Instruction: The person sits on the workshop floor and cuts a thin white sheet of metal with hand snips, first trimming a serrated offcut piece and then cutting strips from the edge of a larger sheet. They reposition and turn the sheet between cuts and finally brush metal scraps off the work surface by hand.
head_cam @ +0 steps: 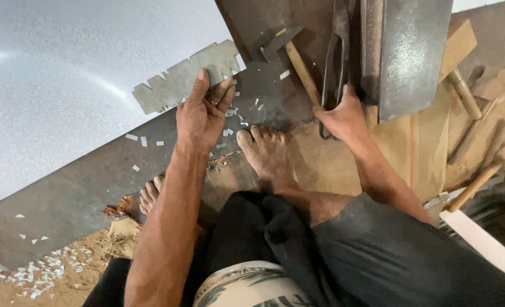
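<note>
Far left: big shiny metal sheet (64,79) lies flat on the floor, filling the upper left of the view. Its right edge is cut into a row of notched tabs (187,77). Small white offcuts (36,273) are scattered on the floor at lower left and around the tabs.

Left hand (201,113) rests on the tabs — fingers (202,79) spread, tips pressing the tab strip; the thumb side is hidden, so whether it pinches the strip I cannot tell. A ring shows on one finger.

Below the sheet runs a dark steel plate (81,187), set diagonally. Two bare feet: toes of one (150,196) peek out by the left forearm, the other foot (266,153) sits flat at centre, toes at the plate's edge.

Centre top: a hammer (289,51) with a wooden handle lies on the plate, head toward the sheet.

Right hand (343,116) sits on the loop handles of long black shears (335,57) — fingers curled around the handles; blades point away, tips out of frame.

Just right of the shears, a heavy grey steel block (411,51). Far right: wooden mallets (474,108) and sticks piled on the dirt floor, well apart from both hands.
</note>
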